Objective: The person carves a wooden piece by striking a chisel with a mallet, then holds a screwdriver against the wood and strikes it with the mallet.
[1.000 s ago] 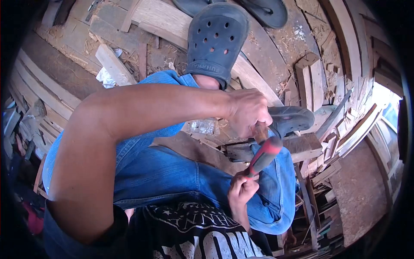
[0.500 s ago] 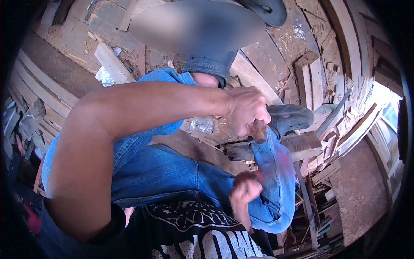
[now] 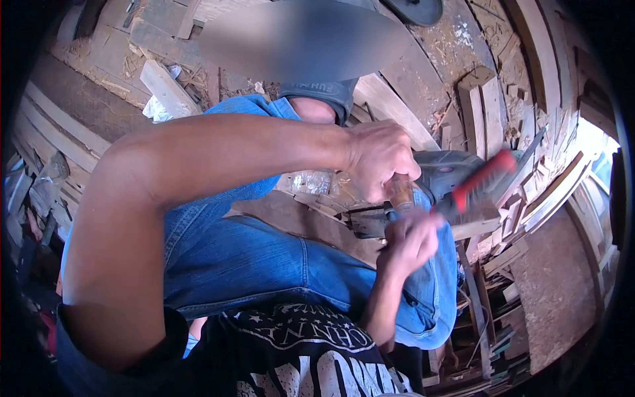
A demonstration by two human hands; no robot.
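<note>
Head view, looking down over bent knees in blue jeans [image 3: 264, 258].

Left hand [image 3: 378, 159]: fisted tight round a short wooden handle [image 3: 400, 193]. Lower end of the handle poking out under the fist, roughly upright, above a dark wood piece [image 3: 364, 221] near the knee.

Right hand [image 3: 411, 239]: just below the left, closed round a red-and-black handle [image 3: 479, 180] slanting up to the right. Blurred; far end not made out.

Grey clog [image 3: 317, 92] beyond the knee. Scrap planks [image 3: 165, 89] and offcuts lying all round on the floor.
</note>
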